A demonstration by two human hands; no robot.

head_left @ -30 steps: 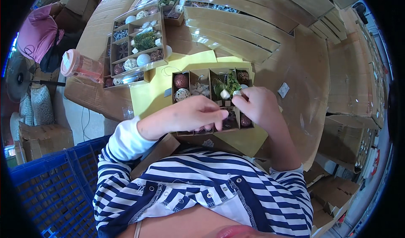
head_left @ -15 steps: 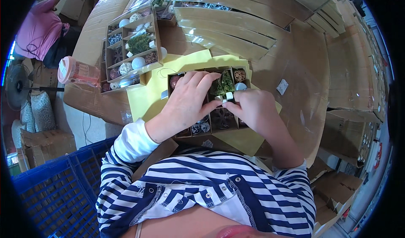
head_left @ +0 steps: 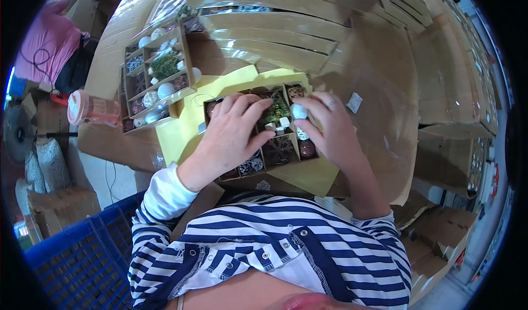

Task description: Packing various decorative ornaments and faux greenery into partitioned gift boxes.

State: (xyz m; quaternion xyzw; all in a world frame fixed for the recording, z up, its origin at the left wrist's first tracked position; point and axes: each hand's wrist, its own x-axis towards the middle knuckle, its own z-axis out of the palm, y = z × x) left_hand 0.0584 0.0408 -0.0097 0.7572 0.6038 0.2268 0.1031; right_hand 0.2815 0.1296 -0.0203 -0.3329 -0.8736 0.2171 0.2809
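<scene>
A divided cardboard box (head_left: 309, 157) lies before me, filled with small decorations. My left hand (head_left: 228, 127) spans its left side, fingers curved but apart, thumb close to several small white cubes (head_left: 283, 123). Beside the left fingertips is a green mossy tree (head_left: 279, 107). At the right-hand column my right hand (head_left: 333, 128) has thumb and fingers around a pale ball (head_left: 298, 111). A brown wicker ball (head_left: 295, 91) sits above it, and a dark red ball (head_left: 307, 149) fills the near corner. A dark snowflake (head_left: 279, 150) occupies the near middle compartment. My left hand hides part of the left compartments.
Yellow sheets (head_left: 220, 84) lie under the box. A similar filled box (head_left: 184, 62) stands at the far left, with a pink-lidded jar (head_left: 82, 109) near it. Flat cardboard strips (head_left: 264, 26) span the back. A blue crate (head_left: 82, 244) stands lower left; a person in pink (head_left: 49, 46) is beyond.
My right hand has left the white cubes and shifted to the pale ball. The left thumb and fingers have drawn back from the cubes. The whole scene sits slightly further left in view.
</scene>
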